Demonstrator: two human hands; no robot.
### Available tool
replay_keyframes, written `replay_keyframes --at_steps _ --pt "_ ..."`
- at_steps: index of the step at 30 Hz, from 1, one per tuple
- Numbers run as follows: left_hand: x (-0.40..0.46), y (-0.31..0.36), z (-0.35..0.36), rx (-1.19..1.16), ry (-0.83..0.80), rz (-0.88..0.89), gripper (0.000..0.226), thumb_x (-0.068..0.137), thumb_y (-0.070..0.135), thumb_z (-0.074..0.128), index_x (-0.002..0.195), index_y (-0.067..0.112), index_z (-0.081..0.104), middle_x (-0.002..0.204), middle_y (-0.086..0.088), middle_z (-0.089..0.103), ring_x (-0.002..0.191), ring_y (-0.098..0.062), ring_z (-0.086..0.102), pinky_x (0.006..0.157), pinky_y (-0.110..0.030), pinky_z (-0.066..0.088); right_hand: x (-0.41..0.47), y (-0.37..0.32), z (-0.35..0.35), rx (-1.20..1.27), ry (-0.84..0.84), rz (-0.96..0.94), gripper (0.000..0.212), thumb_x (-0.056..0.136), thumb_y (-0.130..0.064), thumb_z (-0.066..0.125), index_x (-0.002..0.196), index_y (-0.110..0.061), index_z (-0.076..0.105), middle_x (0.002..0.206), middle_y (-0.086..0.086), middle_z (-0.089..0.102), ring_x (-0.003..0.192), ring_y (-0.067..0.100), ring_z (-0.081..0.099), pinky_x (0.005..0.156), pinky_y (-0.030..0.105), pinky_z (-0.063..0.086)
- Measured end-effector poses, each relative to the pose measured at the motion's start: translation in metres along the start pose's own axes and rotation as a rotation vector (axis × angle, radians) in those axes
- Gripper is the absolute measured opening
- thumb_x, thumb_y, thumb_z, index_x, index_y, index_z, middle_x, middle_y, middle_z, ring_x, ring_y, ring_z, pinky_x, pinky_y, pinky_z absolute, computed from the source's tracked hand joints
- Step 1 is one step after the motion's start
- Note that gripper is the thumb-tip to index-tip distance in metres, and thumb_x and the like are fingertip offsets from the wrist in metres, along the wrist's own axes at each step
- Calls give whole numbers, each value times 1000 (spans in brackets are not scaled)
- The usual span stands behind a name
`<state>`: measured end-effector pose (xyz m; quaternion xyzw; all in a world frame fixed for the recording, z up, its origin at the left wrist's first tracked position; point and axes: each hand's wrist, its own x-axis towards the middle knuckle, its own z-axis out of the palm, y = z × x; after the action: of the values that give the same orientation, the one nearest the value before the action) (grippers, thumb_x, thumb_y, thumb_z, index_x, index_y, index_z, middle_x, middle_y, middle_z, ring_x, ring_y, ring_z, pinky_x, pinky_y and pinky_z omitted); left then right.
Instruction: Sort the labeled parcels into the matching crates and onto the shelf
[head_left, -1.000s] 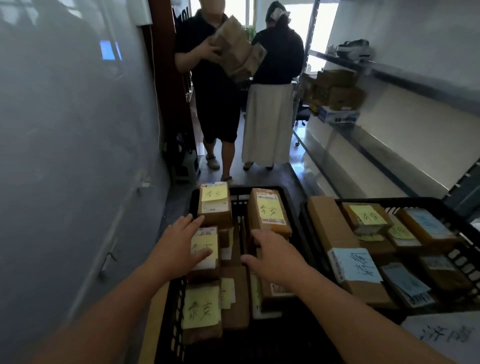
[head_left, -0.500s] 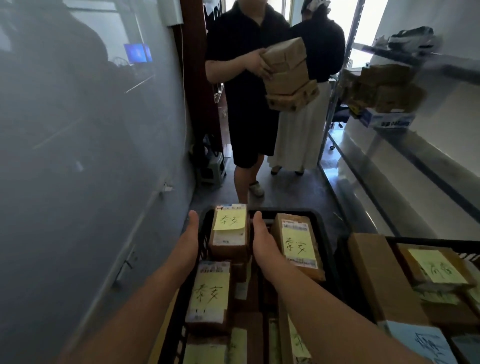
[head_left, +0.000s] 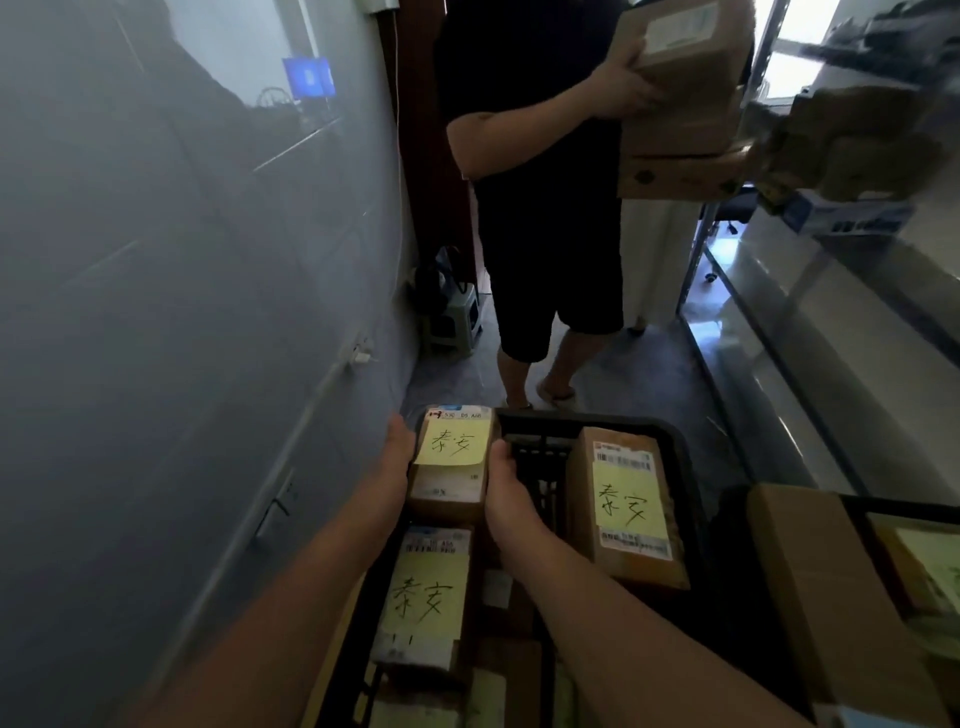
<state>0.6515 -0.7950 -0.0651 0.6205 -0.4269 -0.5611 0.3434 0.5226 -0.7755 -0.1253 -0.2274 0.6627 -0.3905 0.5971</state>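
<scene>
Narrow aisle, glossy grey wall (head_left: 156, 312) at left mirroring a blue screen, dark tiled floor (head_left: 649, 384), small plastic stool (head_left: 457, 325) by a dark doorframe, metal shelving (head_left: 831, 291) at right, daylight from a window (head_left: 789, 47) behind.

A black crate (head_left: 613, 423) carries most of the parcels. Between the hands (head_left: 498, 483) sits a brown parcel (head_left: 449, 488) with a yellow note at the crate's far left corner. Just behind the hands lies a second noted parcel (head_left: 426, 603); right of them, a larger one (head_left: 628, 509). Farther right, a second crate (head_left: 862, 512) holds a plain carton (head_left: 826, 597). Ahead, the grey floor (head_left: 649, 374) bears a small stool (head_left: 452, 322), and the metal shelf (head_left: 810, 312) up right carries blurred boxes (head_left: 852, 213).
</scene>
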Motion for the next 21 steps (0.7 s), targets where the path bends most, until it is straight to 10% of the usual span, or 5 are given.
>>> replay_keyframes --at_steps 4,8,13,17,21 --pt "-18 -10 -16 60 -172 76 89 77 92 25 118 28 71 115 -5 74 110 -25 69 103 -49 49 -12 -8 -4 -35 42 -46 75 105 -70 19 167 -28 17 166 12 35 152 36 31 124 54 24" --pt "-41 7 -10 217 -146 277 49 96 72 18 103 48 60 98 26 70 95 12 62 84 -23 44 -48 -7 -23 -101 126 -266 71 106 -67 22 165 -28 24 164 4 39 143 23 42 104 38 32" --pt "-80 8 22 211 -147 712 37 102 64 24 115 53 57 110 31 61 104 13 55 86 -9 42 -109 3 -75 -82 233 -540 57 93 -80 30 131 -55 65 128 -27 68 122 -9 57 106 29 45" --pt "-90 -9 80 75 -429 299 66 98 72 21 148 35 43 145 5 52 129 -9 49 111 -35 38 -147 14 -113 36 301 -503 43 96 -74 41 108 -47 72 103 -31 74 101 -6 69 81 16 57" --pt "-87 -23 111 -139 -556 -29 68 95 74 23 131 30 59 116 8 71 98 -7 68 81 -25 55 -181 27 -135 3 309 -505 45 88 -78 37 110 -48 64 102 -37 71 105 -12 66 78 10 53"
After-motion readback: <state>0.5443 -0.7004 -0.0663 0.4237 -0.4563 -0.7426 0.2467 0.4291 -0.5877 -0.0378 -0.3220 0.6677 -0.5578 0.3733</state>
